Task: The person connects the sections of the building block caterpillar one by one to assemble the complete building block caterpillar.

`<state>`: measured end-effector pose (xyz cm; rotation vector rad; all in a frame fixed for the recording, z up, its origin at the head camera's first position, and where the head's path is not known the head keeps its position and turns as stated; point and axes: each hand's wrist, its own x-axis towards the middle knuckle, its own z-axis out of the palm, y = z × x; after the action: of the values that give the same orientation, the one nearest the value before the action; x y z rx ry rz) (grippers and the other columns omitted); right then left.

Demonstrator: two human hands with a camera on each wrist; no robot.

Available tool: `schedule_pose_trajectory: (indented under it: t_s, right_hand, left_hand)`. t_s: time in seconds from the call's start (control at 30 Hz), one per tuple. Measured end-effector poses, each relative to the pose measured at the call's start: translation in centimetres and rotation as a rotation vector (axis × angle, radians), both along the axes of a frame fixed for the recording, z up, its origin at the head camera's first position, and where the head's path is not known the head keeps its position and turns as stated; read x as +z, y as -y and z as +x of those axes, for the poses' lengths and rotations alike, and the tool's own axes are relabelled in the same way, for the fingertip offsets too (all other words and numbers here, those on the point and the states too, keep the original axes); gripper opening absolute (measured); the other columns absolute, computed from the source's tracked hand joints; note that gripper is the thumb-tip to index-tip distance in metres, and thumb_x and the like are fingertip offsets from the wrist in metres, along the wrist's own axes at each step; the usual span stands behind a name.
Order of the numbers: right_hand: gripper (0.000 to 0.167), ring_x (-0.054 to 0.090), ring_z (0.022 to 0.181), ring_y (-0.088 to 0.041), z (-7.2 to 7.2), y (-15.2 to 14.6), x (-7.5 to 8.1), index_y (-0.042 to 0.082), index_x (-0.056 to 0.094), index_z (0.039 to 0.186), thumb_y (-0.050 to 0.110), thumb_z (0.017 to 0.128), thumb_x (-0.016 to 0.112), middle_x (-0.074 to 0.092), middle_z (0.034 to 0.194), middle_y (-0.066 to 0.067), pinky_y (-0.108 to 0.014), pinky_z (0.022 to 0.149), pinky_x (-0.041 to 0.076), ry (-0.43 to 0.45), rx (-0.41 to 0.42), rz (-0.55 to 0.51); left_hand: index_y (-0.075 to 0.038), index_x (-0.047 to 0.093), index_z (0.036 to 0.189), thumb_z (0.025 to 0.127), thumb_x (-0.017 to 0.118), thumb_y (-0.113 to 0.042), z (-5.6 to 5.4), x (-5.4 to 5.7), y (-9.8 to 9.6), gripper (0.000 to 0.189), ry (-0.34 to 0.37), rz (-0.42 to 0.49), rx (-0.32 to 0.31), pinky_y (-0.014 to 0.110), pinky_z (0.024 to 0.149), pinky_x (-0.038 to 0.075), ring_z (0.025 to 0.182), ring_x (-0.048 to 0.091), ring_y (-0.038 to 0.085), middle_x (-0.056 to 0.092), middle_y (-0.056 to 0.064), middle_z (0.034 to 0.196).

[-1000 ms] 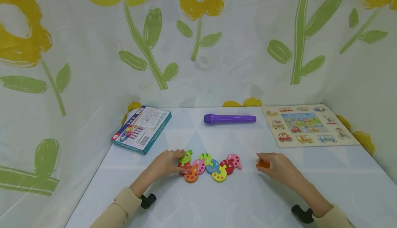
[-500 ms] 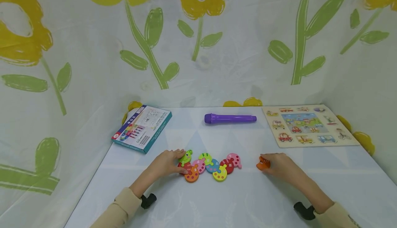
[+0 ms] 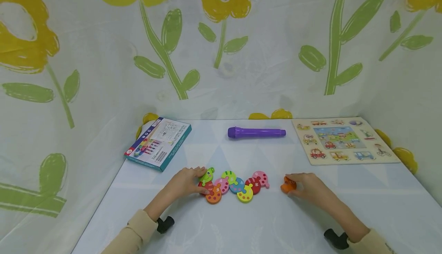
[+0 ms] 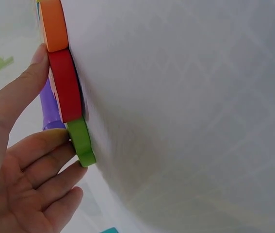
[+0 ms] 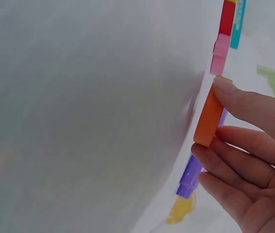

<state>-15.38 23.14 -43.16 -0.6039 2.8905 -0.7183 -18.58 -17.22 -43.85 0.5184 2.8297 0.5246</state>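
A row of joined, numbered caterpillar puzzle pieces (image 3: 237, 185) lies on the table, running from a green smiling head (image 3: 207, 175) to a pink dotted piece (image 3: 260, 178) at the right. At the head end, my left hand (image 3: 186, 181) grips the row. In the left wrist view its thumb presses the red piece (image 4: 65, 87) and its fingertips touch the green head. My right hand (image 3: 309, 187) pinches a loose orange puzzle piece (image 3: 288, 185) between thumb and fingers, a short gap right of the pink piece. The right wrist view shows the orange piece (image 5: 209, 116) edge-on.
A purple toy microphone (image 3: 256, 132) lies at the back middle. At the back left is a flat teal-edged box (image 3: 159, 142). A wooden picture puzzle board (image 3: 345, 141) lies at the back right. Flower-printed cloth (image 3: 248, 85) encloses the table.
My right hand has shifted slightly left with the orange piece, after a small move right, and the piece's angle has changed. The left hand and the joined row have stayed in place.
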Motion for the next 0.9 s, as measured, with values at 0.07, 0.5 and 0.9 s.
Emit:
schedule_pose_trajectory:
  t_s: [0.07, 0.5, 0.9]
  right_hand:
    - [0.046, 0.064, 0.105, -0.036, 0.2, 0.4, 0.1, -0.006, 0.067, 0.115, 0.011, 0.075, 0.082, 0.068, 0.113, -0.018, -0.047, 0.087, 0.052, -0.005, 0.009, -0.008]
    - [0.046, 0.064, 0.107, -0.032, 0.4, 3.1, 0.2, -0.004, 0.068, 0.116, 0.009, 0.074, 0.083, 0.068, 0.114, -0.015, -0.045, 0.088, 0.052, 0.01, 0.009, -0.037]
    - [0.046, 0.065, 0.105, -0.028, 0.4, 4.9, 0.2, 0.0, 0.069, 0.116, 0.012, 0.074, 0.084, 0.069, 0.113, -0.011, -0.042, 0.087, 0.054, 0.031, -0.045, -0.014]
  left_hand:
    - [-0.011, 0.056, 0.137, 0.071, 0.079, -0.051, 0.0, 0.0, 0.0, 0.081, 0.004, 0.0, 0.003, 0.048, 0.103, 0.042, 0.132, 0.045, 0.032, 0.052, 0.009, 0.14]
    - [-0.013, 0.058, 0.135, 0.068, 0.082, -0.049, 0.1, -0.4, 0.1, 0.08, 0.017, 0.09, 0.048, 0.047, 0.103, 0.042, 0.133, 0.043, 0.029, 0.052, 0.008, 0.14]
    - [-0.01, 0.057, 0.135, 0.069, 0.085, -0.04, 0.9, -0.7, 0.2, 0.078, -0.014, 0.191, 0.067, 0.047, 0.103, 0.041, 0.133, 0.044, 0.029, 0.053, 0.008, 0.139]
